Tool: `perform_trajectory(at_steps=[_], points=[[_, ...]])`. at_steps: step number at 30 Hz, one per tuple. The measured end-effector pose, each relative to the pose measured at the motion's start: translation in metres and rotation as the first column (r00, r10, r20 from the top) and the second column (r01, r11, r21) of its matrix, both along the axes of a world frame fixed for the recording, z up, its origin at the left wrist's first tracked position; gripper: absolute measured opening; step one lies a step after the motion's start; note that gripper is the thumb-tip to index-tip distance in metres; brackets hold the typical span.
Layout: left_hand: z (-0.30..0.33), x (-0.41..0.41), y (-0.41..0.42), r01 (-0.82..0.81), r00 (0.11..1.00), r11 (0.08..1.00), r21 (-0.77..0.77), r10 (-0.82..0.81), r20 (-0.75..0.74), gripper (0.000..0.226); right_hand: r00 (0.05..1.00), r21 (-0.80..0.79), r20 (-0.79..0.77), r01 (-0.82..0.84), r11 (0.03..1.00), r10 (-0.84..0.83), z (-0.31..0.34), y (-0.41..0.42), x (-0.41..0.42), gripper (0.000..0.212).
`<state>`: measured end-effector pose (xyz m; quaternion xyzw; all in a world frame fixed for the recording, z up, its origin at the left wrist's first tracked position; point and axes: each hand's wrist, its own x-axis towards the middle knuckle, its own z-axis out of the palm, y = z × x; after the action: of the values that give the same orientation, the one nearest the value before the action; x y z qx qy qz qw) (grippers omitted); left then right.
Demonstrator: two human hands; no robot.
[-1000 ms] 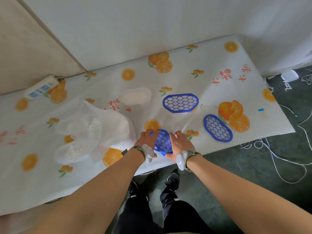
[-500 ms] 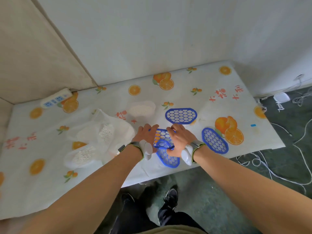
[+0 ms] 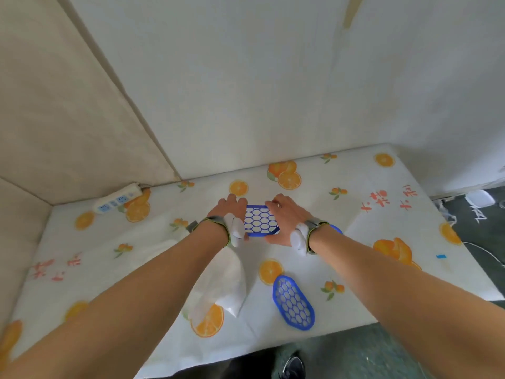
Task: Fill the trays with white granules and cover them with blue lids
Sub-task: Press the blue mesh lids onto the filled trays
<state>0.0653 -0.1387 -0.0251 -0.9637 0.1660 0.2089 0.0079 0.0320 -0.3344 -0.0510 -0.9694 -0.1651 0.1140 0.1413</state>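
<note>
A blue honeycomb lid [image 3: 259, 220] sits far out on the table, white granules showing through its cells. My left hand [image 3: 229, 207] grips its left end and my right hand [image 3: 285, 214] grips its right end, pressing it down over the tray, which is hidden beneath. Another blue lid [image 3: 293, 302] lies loose near the table's front edge. Part of a third blue lid [image 3: 335, 228] peeks out behind my right wrist. A clear plastic bag of white granules [image 3: 226, 285] lies under my left forearm.
The table [image 3: 355, 269] wears a white cloth printed with oranges. A white power strip [image 3: 117, 198] lies at the back left by the wall. Walls close the back and left. Cables [image 3: 483, 250] trail on the dark floor at right.
Both hands carried the blue lid from the front edge away from me onto the granule-filled tray. One lid stayed near the front edge. The camera tilted upward.
</note>
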Motion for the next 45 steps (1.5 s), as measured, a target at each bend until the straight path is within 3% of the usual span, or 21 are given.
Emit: perform_trajectory(at_steps=[7, 16, 34, 40, 42, 45], points=[[-0.029, 0.051, 0.011, -0.056, 0.970, 0.995, 0.087, 0.075, -0.230, 0.090, 0.986, -0.046, -0.162, -0.050, 0.998, 0.042, -0.022, 0.023, 0.053, 0.085], [-0.073, 0.056, 0.010, -0.116, 0.943, 0.992, -0.053, 0.093, -0.320, 0.080, 0.970, -0.130, -0.241, -0.050, 0.990, 0.017, -0.049, 0.022, 0.058, 0.093], [-0.075, 0.054, 0.004, -0.032, 0.955, 0.999, 0.018, 0.036, -0.293, 0.075, 0.970, -0.087, -0.240, 0.014, 0.996, -0.034, -0.066, 0.028, 0.054, 0.098], [-0.060, 0.042, -0.003, -0.023, 0.935, 0.997, 0.075, 0.048, -0.350, 0.079, 0.959, -0.043, -0.248, 0.127, 0.991, -0.134, -0.050, 0.024, 0.032, 0.102], [-0.055, 0.041, -0.004, -0.027, 0.936, 0.993, 0.114, 0.066, -0.345, 0.078, 0.962, -0.014, -0.223, 0.159, 0.987, -0.158, -0.044, 0.021, 0.023, 0.097], [-0.039, 0.025, -0.014, -0.044, 0.959, 0.998, 0.038, 0.053, -0.279, 0.076, 0.964, -0.001, -0.196, 0.183, 0.983, -0.179, -0.032, 0.007, -0.007, 0.082]])
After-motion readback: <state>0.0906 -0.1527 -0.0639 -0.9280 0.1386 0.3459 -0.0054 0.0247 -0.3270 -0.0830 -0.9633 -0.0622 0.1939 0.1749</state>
